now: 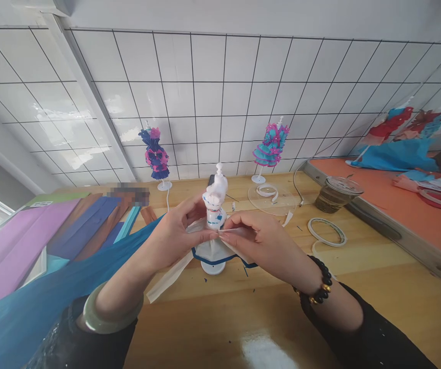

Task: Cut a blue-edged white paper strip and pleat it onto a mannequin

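A small white dress-form mannequin [216, 197] stands upright on a round base [213, 267] before me. Its top is white with blue trim, and a white skirt [208, 251] edged in dark blue spreads below the waist. My left hand [184, 225] is at the left of the waist, its thumb pressing the white material at the front. My right hand [249, 236] pinches the same material between thumb and fingers at the right front. Both thumbs nearly meet. A pale strip [170, 278] hangs out below my left hand.
Two dressed mini mannequins [157, 156] [270, 146] stand by the tiled wall. A tape roll [327, 232] and a lidded cup [338, 195] are at right, beside an orange board [359, 177]. Purple paper [32, 220] and blue crepe paper [89, 279] lie at left.
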Tool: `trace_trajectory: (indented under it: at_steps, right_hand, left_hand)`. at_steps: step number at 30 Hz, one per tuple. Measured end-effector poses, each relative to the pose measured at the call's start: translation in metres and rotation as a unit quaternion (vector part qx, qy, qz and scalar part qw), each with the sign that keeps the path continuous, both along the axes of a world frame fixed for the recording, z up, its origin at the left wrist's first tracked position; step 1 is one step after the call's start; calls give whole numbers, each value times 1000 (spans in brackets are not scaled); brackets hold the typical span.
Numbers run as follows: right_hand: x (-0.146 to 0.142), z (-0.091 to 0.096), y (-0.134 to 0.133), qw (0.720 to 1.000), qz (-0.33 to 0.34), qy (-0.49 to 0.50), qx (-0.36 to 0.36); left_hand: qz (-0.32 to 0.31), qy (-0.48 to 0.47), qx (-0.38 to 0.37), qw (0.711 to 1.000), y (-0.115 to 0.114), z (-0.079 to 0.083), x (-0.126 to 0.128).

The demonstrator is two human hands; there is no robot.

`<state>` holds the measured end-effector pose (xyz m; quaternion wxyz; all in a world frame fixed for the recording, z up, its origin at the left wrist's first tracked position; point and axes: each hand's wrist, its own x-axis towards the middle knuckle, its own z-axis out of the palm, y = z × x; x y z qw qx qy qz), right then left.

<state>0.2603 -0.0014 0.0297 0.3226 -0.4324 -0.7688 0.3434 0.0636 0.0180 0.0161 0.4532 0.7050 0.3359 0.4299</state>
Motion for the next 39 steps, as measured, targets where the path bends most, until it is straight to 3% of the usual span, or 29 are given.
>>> trace_trajectory:
  at_steps: [12,22,29,39]
  right_hand:
    - [2,2,-1,996,-6,-60,63]
    - [2,4,-3,992,34,-69,104]
    - [1,0,-1,999,-4,-35,37]
    - [-1,-3,1,1000,-21,10,-4]
  left_hand:
    - [-3,11,9,1000,1,-1,-3]
    - [-14,5,-14,1000,1,2,-3]
    - [-15,-3,-12,1000,0,1,-1]
    - [-18,0,-16,1000,-2,1,-1]
